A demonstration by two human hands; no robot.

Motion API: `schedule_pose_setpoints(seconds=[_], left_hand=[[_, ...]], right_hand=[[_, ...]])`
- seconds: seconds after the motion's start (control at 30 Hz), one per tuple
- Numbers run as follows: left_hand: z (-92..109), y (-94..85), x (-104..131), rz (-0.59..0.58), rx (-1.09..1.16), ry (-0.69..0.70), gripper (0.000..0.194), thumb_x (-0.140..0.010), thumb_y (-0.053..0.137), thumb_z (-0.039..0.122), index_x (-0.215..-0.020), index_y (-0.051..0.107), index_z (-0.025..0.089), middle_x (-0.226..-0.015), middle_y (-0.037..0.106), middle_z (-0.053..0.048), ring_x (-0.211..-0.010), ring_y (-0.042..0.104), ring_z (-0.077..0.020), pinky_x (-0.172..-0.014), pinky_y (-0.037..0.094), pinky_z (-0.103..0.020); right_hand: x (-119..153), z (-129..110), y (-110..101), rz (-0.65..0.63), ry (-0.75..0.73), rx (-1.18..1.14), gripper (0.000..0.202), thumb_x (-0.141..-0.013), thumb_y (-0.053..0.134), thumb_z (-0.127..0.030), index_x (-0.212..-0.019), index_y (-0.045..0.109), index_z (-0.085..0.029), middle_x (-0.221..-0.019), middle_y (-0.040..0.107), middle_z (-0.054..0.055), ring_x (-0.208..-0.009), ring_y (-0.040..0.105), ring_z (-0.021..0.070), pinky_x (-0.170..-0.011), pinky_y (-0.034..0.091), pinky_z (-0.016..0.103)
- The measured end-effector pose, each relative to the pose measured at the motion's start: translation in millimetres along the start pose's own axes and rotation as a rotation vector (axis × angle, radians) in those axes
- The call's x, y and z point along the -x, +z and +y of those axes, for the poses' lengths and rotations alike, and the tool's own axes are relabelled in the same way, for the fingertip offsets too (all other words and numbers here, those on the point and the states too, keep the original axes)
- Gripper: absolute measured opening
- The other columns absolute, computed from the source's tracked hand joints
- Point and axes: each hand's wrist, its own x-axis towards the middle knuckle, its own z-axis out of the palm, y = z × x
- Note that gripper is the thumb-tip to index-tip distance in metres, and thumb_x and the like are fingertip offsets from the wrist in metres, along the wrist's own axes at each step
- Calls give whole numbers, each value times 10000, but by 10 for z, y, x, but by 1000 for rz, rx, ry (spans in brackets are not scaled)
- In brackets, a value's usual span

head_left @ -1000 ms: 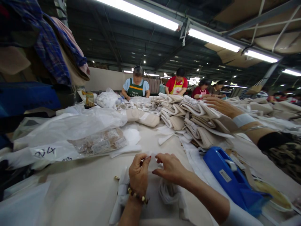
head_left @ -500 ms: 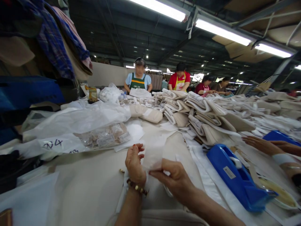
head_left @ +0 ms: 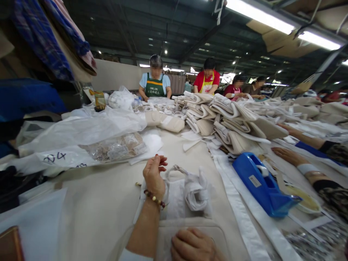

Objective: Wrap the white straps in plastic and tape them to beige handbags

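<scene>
A beige bag (head_left: 165,232) lies in front of me, its flat front panel towards me. Behind that panel are a white-wrapped strap or handle (head_left: 176,170) and a loose roll of white wrapping (head_left: 197,194). My left hand (head_left: 154,175), with a beaded bracelet at the wrist, is raised at the bag's left side. Its fingers are loosely curved and apart, with nothing visible in them. Low on the bag's panel rests my right hand (head_left: 193,244), its fingers bent and close together. The fingertips and anything beneath them are hidden.
A blue tape dispenser (head_left: 261,185) stands right, near a co-worker's hands (head_left: 290,157). Folded beige pieces (head_left: 225,119) are piled behind. A marked clear plastic bag (head_left: 81,145) lies left, a phone-like object (head_left: 11,244) at lower left. Several co-workers stand across the table.
My right hand has dropped from beside my left hand down onto the bag. The thin white sheet it held up is no longer visible there, and the wrapped parts behind it show.
</scene>
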Motion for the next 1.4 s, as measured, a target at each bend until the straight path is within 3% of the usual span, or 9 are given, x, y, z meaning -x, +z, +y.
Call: schedule_pose_setpoints(seconds=[0.13,0.3,0.47,0.63,0.8,1.0,1.17,1.33,1.4], left_hand=[[26,-18,25,-99,-274,86,260,-703,455,408,-781,533,172,-708,597,-27,-576,529,-130,-523,392,-245],[223,-152,101,-493,-837,221,241,-534,497,39,-657,596,222,-659,620,3,-732,558,-195,-777,398,-347],[296,-232,96,-712,-1249,240,235,-627,511,-17,-651,612,194,-749,650,-23,-843,576,-217,-862,378,-401],[216,-173,-17,-759,-1446,155,26,-755,614,180,-737,601,165,-745,617,4,-743,567,-149,-756,446,-331],[109,-95,-144,-698,-1566,64,187,-762,645,332,-714,582,163,-709,582,9,-712,562,-146,-720,465,-339],[45,-92,-209,-762,-1424,64,155,-774,639,270,-700,582,146,-656,587,25,-641,568,-121,-652,484,-292],[316,-264,8,-708,-1272,316,113,-760,522,132,-815,613,170,-873,663,-51,-863,604,-177,-813,475,-338],[547,-858,556,-869,-1227,601,236,-759,538,232,-969,637,188,-1164,618,-94,-1139,510,-261,-989,390,-432],[524,-1098,768,-945,-1305,923,321,-796,519,268,-1093,596,174,-1294,525,-126,-1218,446,-302,-978,406,-483]], right_hand=[[-12,42,-107,-137,3,-75,298,-944,328,-162,-807,592,-139,-696,627,12,-609,524,127,-491,369,263],[54,8,-143,-247,36,-106,279,-952,319,-219,-869,576,-153,-737,616,32,-679,524,142,-550,392,266],[20,-4,-223,-161,78,-185,358,-961,233,-253,-944,572,-139,-800,652,69,-734,556,162,-599,442,275],[-5,13,-267,-32,95,-236,367,-955,225,-227,-957,575,-116,-839,678,85,-764,579,170,-666,491,278],[47,-5,-254,-125,78,-198,313,-946,270,-205,-994,571,-136,-833,669,92,-807,591,173,-708,501,295],[86,-23,-223,-257,64,-203,232,-907,357,-185,-963,575,-132,-855,655,99,-821,574,182,-694,487,304],[96,5,-208,-275,49,-247,247,-894,336,-166,-912,581,-147,-863,649,99,-805,558,181,-673,465,306],[96,173,-244,-300,6,-255,265,-912,320,-181,-927,582,-143,-851,644,92,-791,548,168,-673,453,294],[79,278,-254,-323,-31,-249,244,-913,341,-184,-926,581,-147,-843,644,88,-801,549,163,-687,455,288]])
